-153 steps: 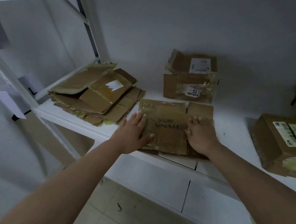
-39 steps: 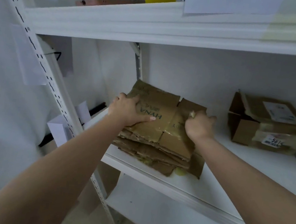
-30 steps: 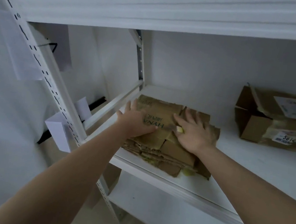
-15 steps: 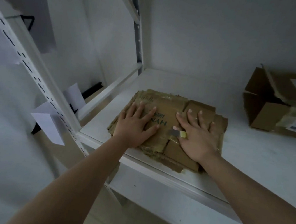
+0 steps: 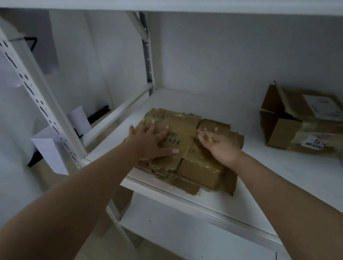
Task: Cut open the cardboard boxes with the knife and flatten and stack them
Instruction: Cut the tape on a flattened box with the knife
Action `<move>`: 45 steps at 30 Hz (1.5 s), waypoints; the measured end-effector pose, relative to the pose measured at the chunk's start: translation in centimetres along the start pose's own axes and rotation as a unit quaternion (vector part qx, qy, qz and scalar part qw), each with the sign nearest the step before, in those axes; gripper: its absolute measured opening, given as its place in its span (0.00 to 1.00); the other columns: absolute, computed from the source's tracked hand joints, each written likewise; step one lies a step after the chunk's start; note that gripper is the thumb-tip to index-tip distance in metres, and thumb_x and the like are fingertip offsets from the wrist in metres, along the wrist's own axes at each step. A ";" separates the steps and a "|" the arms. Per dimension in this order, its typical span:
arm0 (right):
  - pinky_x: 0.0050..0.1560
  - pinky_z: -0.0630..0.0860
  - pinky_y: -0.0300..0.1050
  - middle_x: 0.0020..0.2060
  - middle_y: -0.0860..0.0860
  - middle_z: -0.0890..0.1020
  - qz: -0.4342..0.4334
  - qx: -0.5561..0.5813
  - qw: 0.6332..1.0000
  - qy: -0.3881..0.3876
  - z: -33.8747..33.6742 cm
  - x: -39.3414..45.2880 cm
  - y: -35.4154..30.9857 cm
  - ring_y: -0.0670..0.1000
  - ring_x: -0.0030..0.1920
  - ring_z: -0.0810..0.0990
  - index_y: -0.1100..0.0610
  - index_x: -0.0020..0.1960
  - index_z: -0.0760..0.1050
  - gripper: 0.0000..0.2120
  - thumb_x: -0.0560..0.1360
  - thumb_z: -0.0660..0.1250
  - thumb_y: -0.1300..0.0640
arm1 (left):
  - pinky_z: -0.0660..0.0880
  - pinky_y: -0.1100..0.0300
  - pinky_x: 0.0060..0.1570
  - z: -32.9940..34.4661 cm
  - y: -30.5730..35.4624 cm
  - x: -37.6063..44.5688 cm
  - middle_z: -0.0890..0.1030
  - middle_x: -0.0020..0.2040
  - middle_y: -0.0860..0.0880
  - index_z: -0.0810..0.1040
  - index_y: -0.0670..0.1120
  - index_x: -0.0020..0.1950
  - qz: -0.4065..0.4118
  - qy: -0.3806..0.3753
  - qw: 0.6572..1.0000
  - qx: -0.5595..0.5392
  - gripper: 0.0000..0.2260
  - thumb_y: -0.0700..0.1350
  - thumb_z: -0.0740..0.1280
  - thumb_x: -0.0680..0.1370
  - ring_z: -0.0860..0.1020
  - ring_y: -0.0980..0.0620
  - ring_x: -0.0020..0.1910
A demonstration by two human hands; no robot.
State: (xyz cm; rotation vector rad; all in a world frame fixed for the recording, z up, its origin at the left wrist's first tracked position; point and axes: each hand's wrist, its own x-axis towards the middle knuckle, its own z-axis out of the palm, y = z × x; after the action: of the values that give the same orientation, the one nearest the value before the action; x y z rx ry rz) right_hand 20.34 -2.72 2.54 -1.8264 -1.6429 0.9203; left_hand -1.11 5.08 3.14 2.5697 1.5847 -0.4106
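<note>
Both hands flat on the stack of flattened cardboard on the white shelf.

The left hand [image 5: 147, 141] has its fingers spread wide, palm down on the top sheet [image 5: 179, 140] over its printed lettering. The right hand [image 5: 218, 146] lies beside it, fingers loosely open on the sheet's right part; something small sits against its fingers, too blurred to make out. The stack of flattened cardboard [image 5: 193, 172] rests near the front left corner of the shelf [image 5: 268, 186]. Well apart, toward the back right, a torn-open cardboard box [image 5: 304, 121] with labels stands unflattened.
</note>
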 end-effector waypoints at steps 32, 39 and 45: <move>0.45 0.76 0.46 0.45 0.55 0.83 0.145 -0.003 0.932 0.333 -18.6 -11.2 15.9 0.60 0.47 0.80 0.51 0.43 0.77 0.05 0.72 0.66 0.59 | 0.56 0.44 0.74 -9.4 28.3 3.6 0.44 0.80 0.45 0.48 0.51 0.79 0.193 0.184 0.954 -0.134 0.37 0.54 0.66 0.78 0.47 0.44 0.78; 0.46 0.80 0.50 0.38 0.55 0.84 0.145 0.004 0.939 0.312 -22.1 -13.7 20.1 0.58 0.43 0.82 0.56 0.40 0.79 0.04 0.67 0.67 0.62 | 0.72 0.53 0.59 -8.9 34.7 8.3 0.72 0.66 0.37 0.61 0.33 0.72 -0.048 0.167 0.833 -0.526 0.31 0.52 0.67 0.78 0.72 0.40 0.66; 0.42 0.75 0.44 0.39 0.53 0.81 0.146 -0.037 0.928 0.341 -24.0 -14.5 22.2 0.57 0.41 0.79 0.53 0.42 0.75 0.03 0.72 0.63 0.57 | 0.71 0.52 0.48 -7.9 36.8 7.4 0.76 0.57 0.41 0.71 0.37 0.62 -0.082 0.214 0.832 -0.505 0.12 0.38 0.58 0.79 0.75 0.42 0.55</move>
State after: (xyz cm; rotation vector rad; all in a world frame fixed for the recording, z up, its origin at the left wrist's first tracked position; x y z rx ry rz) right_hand 52.42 -18.53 3.17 -2.1508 -0.9979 0.2569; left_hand 36.12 -3.53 6.44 1.7257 1.5064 0.8489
